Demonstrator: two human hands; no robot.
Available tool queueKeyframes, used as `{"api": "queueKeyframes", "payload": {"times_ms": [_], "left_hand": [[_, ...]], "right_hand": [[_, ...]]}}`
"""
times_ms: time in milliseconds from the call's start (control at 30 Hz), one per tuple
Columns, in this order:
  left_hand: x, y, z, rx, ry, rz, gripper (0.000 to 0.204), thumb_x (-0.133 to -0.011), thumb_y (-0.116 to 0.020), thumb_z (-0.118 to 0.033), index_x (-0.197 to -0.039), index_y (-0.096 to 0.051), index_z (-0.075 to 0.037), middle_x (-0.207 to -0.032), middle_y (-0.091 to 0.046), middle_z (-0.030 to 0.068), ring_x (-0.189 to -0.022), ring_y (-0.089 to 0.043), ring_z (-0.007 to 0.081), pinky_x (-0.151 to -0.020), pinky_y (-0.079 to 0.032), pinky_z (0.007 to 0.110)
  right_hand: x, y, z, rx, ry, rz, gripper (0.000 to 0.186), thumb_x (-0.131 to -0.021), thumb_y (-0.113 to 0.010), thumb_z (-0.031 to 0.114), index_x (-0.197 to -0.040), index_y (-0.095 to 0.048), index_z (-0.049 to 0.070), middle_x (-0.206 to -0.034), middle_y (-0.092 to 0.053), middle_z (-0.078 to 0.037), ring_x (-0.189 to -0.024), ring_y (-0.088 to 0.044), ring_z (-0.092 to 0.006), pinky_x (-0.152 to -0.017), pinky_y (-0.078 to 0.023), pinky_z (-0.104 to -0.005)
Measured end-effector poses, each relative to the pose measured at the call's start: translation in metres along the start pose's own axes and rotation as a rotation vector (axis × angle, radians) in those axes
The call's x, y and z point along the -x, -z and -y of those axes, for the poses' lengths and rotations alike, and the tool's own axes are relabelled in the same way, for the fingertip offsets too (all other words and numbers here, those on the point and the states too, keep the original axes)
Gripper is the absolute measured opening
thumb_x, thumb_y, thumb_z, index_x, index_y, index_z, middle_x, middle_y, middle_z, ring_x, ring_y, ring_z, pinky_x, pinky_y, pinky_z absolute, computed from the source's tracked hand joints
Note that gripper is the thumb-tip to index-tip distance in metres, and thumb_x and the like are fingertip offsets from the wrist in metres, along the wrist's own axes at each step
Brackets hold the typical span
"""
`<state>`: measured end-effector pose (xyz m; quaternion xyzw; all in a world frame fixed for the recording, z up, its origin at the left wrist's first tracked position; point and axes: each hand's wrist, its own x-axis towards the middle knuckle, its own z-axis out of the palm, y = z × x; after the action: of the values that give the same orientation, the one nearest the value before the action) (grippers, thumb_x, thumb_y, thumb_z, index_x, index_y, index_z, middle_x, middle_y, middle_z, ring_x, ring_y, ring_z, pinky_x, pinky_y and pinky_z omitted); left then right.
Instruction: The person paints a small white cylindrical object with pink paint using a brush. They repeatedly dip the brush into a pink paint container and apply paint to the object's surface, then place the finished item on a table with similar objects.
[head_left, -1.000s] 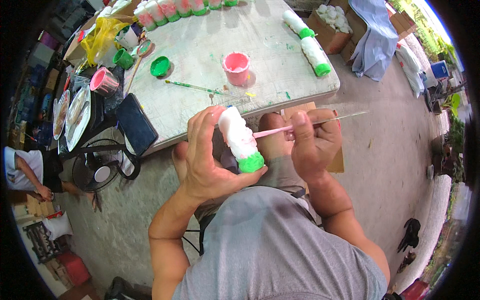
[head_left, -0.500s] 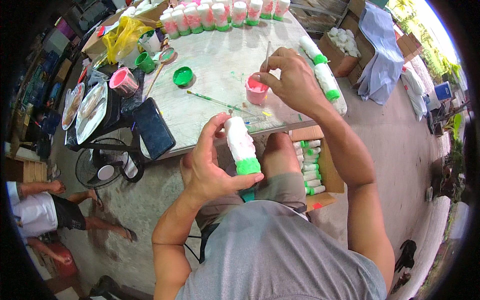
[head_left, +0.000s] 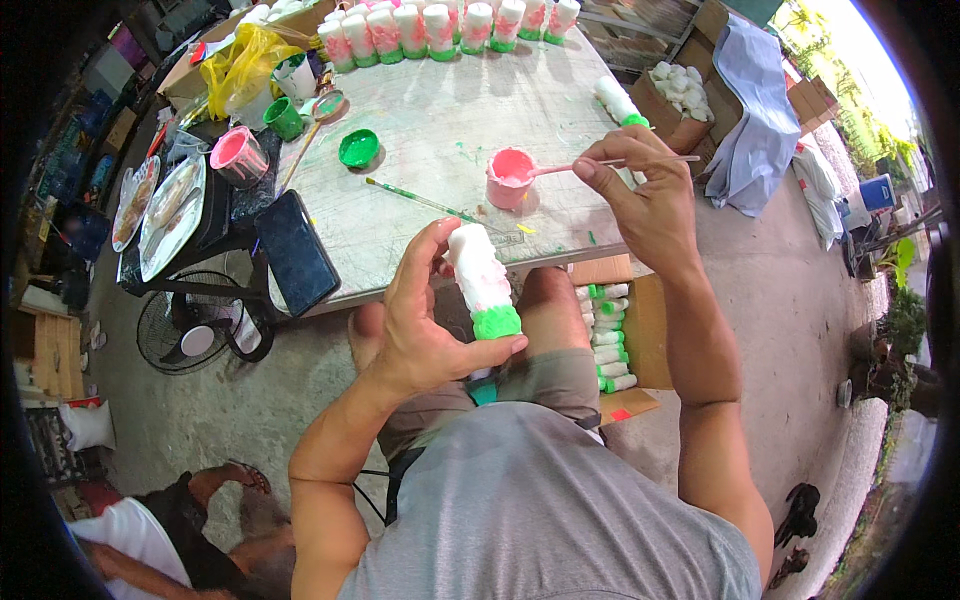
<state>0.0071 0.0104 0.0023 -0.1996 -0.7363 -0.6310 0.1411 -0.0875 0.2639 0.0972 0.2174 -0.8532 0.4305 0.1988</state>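
My left hand is wrapped around a white pillar candle with raised shapes, faint pink patches and a bright green base. It is held tilted in front of the table's near edge. My right hand pinches a thin paintbrush, held almost level. The brush's tip is at the right rim of a small cup of pink paint on the table. Left of that cup lies another paintbrush with a green-stained handle. A dish of green paint stands farther left.
The white table bears rows of painted candles at its far edge. A phone, a larger pink paint cup and plates are at left. A fan stands below. A carton of candles sits beside my knee. Another person is lower left.
My right hand has moved right and slightly down, tipping the brush from upright to nearly level at the pink cup. The person at left has moved lower in view. My left hand keeps its hold.
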Motion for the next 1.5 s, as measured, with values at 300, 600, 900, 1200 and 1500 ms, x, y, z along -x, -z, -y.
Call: {"api": "queueKeyframes", "payload": {"times_ms": [300, 600, 900, 1200, 1500], "left_hand": [[0.002, 0.003, -0.004, -0.135, -0.017, 0.014, 0.123, -0.056, -0.103, -0.033, -0.156, -0.038, -0.004, -0.149, -0.053, 0.0157, -0.130, -0.058, 0.0267, -0.099, -0.050, 0.040], [0.001, 0.002, -0.004, -0.175, -0.050, 0.031, 0.123, -0.057, -0.103, -0.032, -0.157, -0.038, -0.004, -0.151, -0.051, 0.0177, -0.132, -0.057, 0.0288, -0.098, -0.051, 0.040], [-0.002, 0.001, -0.012, -0.361, -0.231, -0.018, 0.122, -0.057, -0.101, -0.022, -0.158, -0.034, -0.003, -0.152, -0.049, 0.0242, -0.137, -0.052, 0.0375, -0.110, -0.045, 0.046], [0.002, -0.005, -0.012, -0.363, -0.425, -0.031, 0.121, -0.060, -0.099, -0.015, -0.159, -0.028, -0.004, -0.154, -0.042, 0.0294, -0.143, -0.045, 0.0417, -0.117, -0.040, 0.053], [0.005, -0.006, -0.023, -0.455, -0.468, -0.073, 0.109, -0.062, -0.095, -0.017, -0.152, -0.037, -0.002, -0.149, -0.051, 0.0291, -0.133, -0.054, 0.0464, -0.111, -0.043, 0.055]], "right_hand": [[0.009, -0.016, -0.019, -0.158, -0.050, -0.253, 0.026, -0.090, -0.086, 0.025, -0.092, -0.078, 0.000, -0.089, -0.070, -0.006, -0.080, -0.061, -0.0132, -0.077, -0.049, -0.0291], [0.023, -0.040, -0.043, -0.228, -0.213, -0.404, 0.025, -0.091, -0.086, 0.024, -0.088, -0.077, 0.001, -0.081, -0.068, -0.001, -0.071, -0.055, -0.0082, -0.064, -0.043, -0.0253], [0.062, -0.025, -0.038, -0.894, -0.335, -0.470, 0.019, -0.103, -0.072, 0.017, -0.097, -0.068, 0.000, -0.086, -0.068, -0.011, -0.069, -0.063, -0.0139, -0.061, -0.050, -0.0286], [0.125, -0.040, 0.029, -1.076, -0.216, -0.349, 0.013, -0.108, -0.061, 0.012, -0.109, -0.058, -0.001, -0.093, -0.071, -0.019, -0.074, -0.068, -0.0226, -0.069, -0.059, -0.0351], [0.129, -0.049, 0.043, -0.824, -0.041, -0.290, 0.008, -0.107, -0.060, 0.003, -0.108, -0.053, -0.001, -0.086, -0.070, -0.015, -0.073, -0.067, -0.0143, -0.069, -0.058, -0.0291]]}}
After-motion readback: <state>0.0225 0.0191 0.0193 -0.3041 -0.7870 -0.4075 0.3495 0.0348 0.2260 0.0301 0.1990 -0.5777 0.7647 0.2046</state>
